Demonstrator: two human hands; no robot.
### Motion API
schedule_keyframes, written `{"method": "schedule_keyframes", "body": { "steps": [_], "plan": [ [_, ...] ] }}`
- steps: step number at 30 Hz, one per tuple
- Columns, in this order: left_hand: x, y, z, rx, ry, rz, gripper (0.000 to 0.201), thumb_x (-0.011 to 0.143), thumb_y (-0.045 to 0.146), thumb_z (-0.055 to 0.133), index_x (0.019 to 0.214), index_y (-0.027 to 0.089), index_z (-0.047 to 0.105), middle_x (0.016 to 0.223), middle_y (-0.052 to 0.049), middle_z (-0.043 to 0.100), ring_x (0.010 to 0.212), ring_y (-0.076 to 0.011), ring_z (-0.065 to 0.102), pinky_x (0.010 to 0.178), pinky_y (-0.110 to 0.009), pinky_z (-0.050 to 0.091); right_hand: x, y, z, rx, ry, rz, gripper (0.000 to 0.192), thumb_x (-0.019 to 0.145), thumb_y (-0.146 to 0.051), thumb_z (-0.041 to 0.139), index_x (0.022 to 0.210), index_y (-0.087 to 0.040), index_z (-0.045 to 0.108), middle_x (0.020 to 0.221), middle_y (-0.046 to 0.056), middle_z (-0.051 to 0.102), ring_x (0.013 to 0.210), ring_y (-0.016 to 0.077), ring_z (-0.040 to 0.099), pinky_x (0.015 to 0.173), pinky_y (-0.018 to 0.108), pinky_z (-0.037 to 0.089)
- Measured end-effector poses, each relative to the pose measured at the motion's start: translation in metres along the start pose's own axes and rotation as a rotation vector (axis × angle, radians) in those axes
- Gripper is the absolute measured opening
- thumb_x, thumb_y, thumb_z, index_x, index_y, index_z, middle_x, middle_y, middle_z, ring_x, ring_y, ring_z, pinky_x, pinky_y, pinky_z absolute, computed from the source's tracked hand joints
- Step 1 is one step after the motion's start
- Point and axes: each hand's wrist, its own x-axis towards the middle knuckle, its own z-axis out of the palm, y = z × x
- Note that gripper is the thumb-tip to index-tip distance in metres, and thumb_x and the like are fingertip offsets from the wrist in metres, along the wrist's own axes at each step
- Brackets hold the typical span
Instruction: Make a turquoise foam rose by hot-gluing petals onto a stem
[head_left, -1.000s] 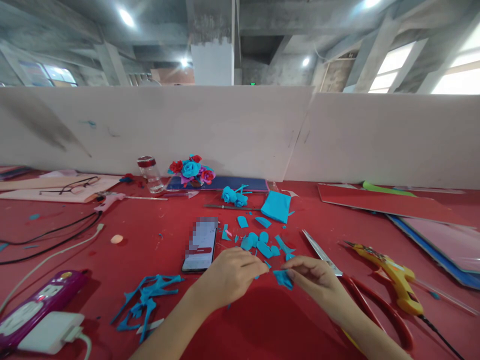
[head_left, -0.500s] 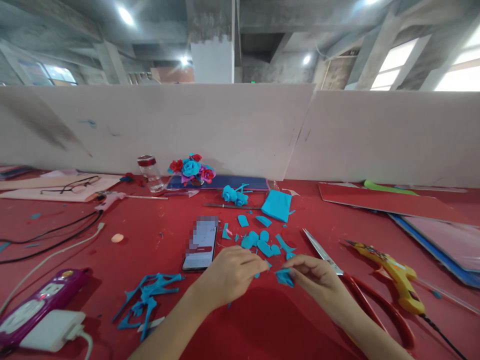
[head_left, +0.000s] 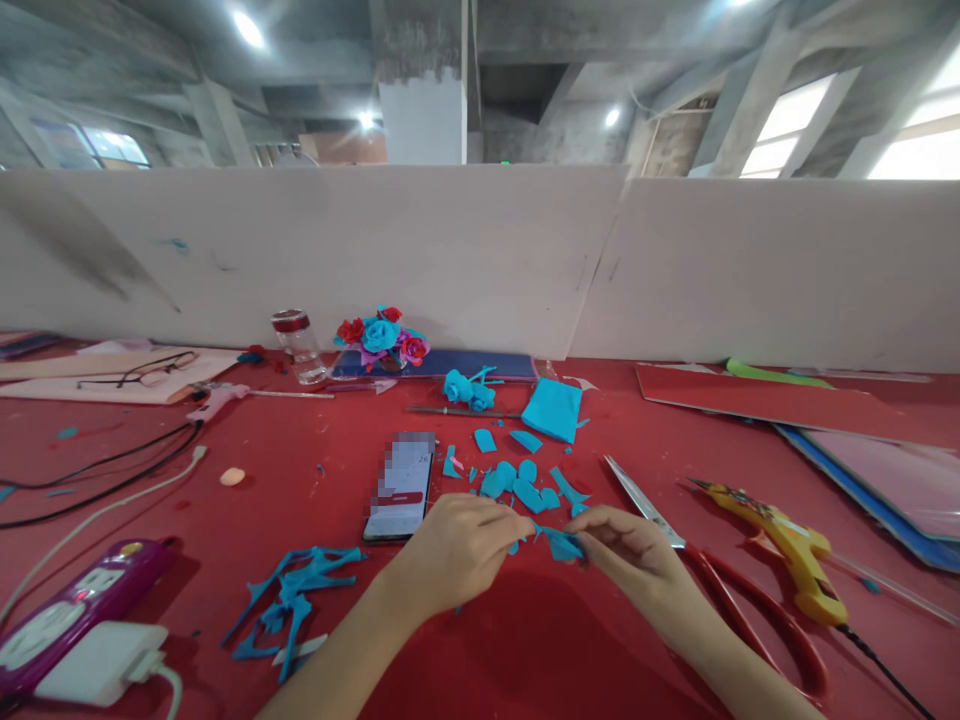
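Blue piece (head_left: 564,546) is over red tbl (head_left: 517,660), pinched in R hand (head_left: 628,545); L hand (head_left: 471,542), fingers closed, is at its other end, but I can't tell from my feed if it's gripping too.

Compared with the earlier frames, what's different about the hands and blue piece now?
The blue piece, held in the right hand, has shifted slightly up and left, closing the gap to the left hand; whether the left grips it is unclear. The phone, scissors and yellow glue gun stayed put.
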Motion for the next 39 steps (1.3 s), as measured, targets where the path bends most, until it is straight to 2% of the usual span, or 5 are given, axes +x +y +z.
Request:
{"method": "schedule_keyframes", "body": {
  "steps": [4, 13, 21, 31, 39],
  "plan": [
    [0.000, 0.000, 0.001, 0.033, -0.038, 0.002, 0.028, 0.086, 0.005, 0.039, 0.096, 0.016, 0.063, 0.082, -0.004, 0.072, 0.072, -0.0153, 0.067, 0.066, -0.027, 0.052, 0.000, -0.001, 0.001, 0.013, 0.032, -0.025, 0.021, 0.075, -0.041, 0.065, 0.083, -0.021, 0.066, 0.071, 0.002, 0.066, 0.063, 0.0127, 0.059, 0.060, 0.024, 0.049],
    [0.000, -0.002, 0.003, 0.038, -0.091, -0.023, 0.028, 0.086, 0.004, 0.040, 0.096, 0.018, 0.062, 0.080, -0.003, 0.070, 0.071, -0.0158, 0.066, 0.066, -0.028, 0.051, 0.000, 0.005, 0.001, -0.058, -0.032, -0.022, 0.028, 0.074, -0.037, 0.067, 0.098, -0.023, 0.069, 0.099, 0.009, 0.070, 0.091, 0.0220, 0.064, 0.083, 0.038, 0.050],
    [0.001, -0.002, 0.005, 0.053, -0.140, -0.058, 0.028, 0.085, 0.004, 0.041, 0.095, 0.018, 0.062, 0.078, -0.002, 0.069, 0.070, -0.0166, 0.065, 0.063, -0.027, 0.049, 0.000, 0.002, 0.007, -0.066, 0.011, -0.030, 0.027, 0.066, -0.029, 0.073, 0.092, -0.022, 0.070, 0.085, 0.005, 0.073, 0.076, 0.0190, 0.067, 0.074, 0.033, 0.054],
    [0.001, 0.000, 0.004, 0.035, -0.174, -0.085, 0.025, 0.086, 0.005, 0.042, 0.094, 0.018, 0.062, 0.076, -0.001, 0.068, 0.069, -0.0165, 0.064, 0.060, -0.026, 0.046, 0.002, 0.005, 0.010, -0.018, 0.047, -0.021, 0.019, 0.069, -0.034, 0.069, 0.082, -0.020, 0.069, 0.077, 0.006, 0.071, 0.072, 0.0180, 0.065, 0.069, 0.030, 0.053],
    [0.000, 0.003, 0.003, -0.143, -0.192, -0.231, 0.024, 0.088, 0.009, 0.045, 0.097, 0.022, 0.063, 0.088, 0.001, 0.071, 0.079, -0.0160, 0.065, 0.068, -0.024, 0.045, 0.001, -0.003, 0.008, -0.056, 0.036, -0.034, 0.023, 0.072, -0.042, 0.066, 0.077, -0.020, 0.070, 0.065, 0.004, 0.067, 0.061, 0.0158, 0.062, 0.059, 0.027, 0.052]
  ]
}}
